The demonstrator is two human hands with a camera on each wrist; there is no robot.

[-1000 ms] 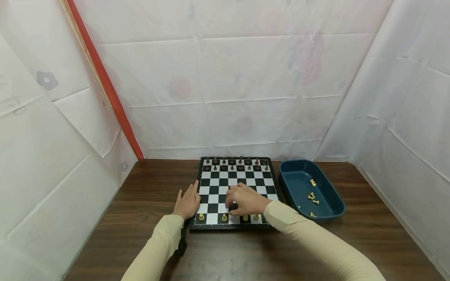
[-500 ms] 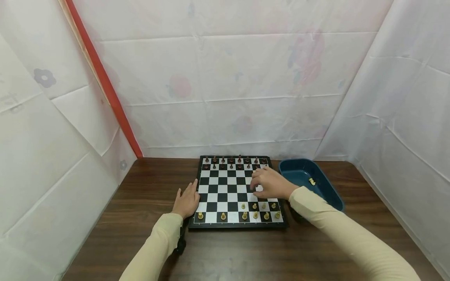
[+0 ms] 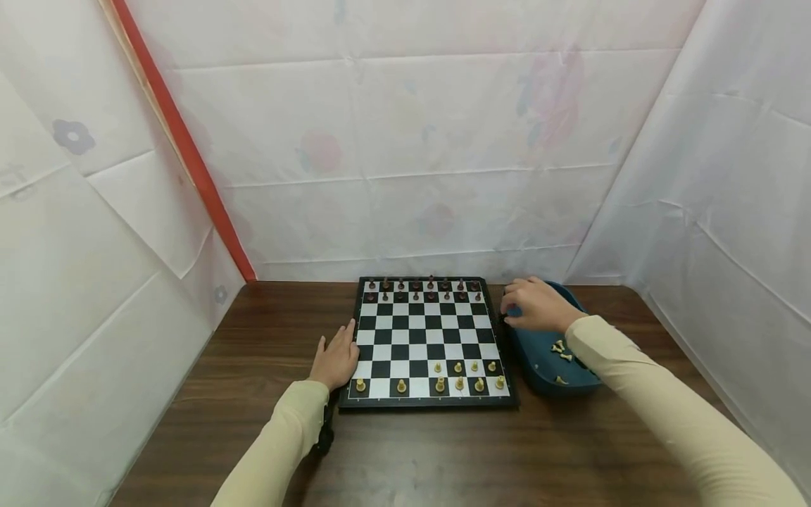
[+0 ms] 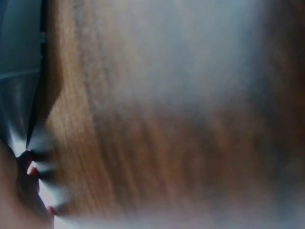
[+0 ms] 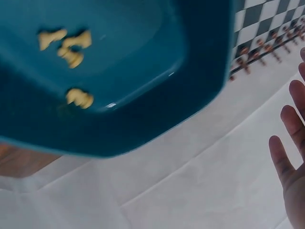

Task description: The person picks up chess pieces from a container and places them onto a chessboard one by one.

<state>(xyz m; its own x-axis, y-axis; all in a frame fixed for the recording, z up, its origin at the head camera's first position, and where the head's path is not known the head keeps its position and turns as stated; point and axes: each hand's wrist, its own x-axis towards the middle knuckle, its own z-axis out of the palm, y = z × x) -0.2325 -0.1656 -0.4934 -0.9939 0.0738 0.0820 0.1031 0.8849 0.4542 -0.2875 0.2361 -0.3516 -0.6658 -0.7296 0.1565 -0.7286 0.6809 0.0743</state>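
My left hand (image 3: pixel 334 360) rests with its fingers extended along the left edge of a black-and-white chessboard (image 3: pixel 408 334). The right hand (image 3: pixel 537 304) is over the back left rim of a blue plastic tub (image 3: pixel 538 384), right of the board. Its fingers (image 5: pixel 280 155) look loosely extended in the right wrist view, and nothing shows in them. Several cream chess pieces (image 5: pixel 74 45) lie tumbled in the tub. Cream chess pieces (image 3: pixel 440 384) stand in two partly filled rows on the near side. Dark brown chess pieces (image 3: pixel 415 285) fill the two far rows.
The board and tub stand on a brown wooden table (image 3: pixel 405 458). White patterned sheeting (image 3: pixel 405 162) hangs behind and on both sides. A red strip (image 3: pixel 184 144) runs down the back left corner.
My right hand has left the near rows, crossed the board to the right and reached the tub. A cream pawn now visible stands on the second row. The left hand has stayed put.
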